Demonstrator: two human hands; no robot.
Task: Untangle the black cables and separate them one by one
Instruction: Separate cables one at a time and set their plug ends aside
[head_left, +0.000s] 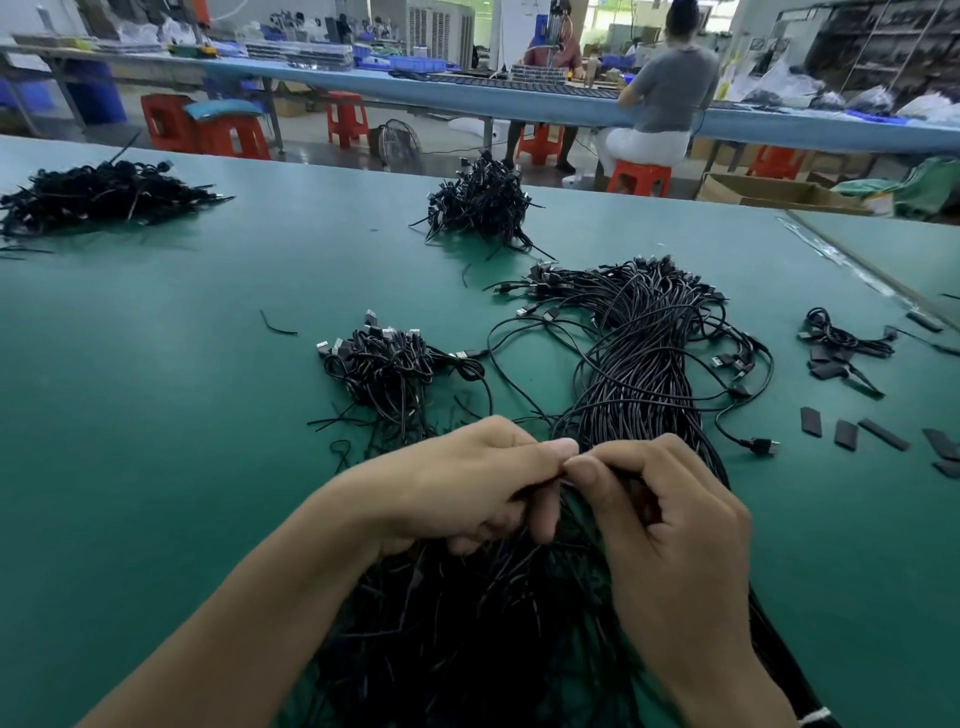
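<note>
Left hand and right hand meet thumb to thumb at six o'clock on the green table, each pinching black strands of the tangled USB cable bundle, which stretches away toward one o'clock.

The room is evenly and fairly brightly lit from overhead, and daylight blows out the bright opening at the top centre of the frame. The green table has a pale sheen across its upper middle, and the shadows on it are soft and short. The black cables at lower centre merge into a dark mass with little detail. The wide lens bows the far bench and stretches the corners, which look slightly soft.
</note>
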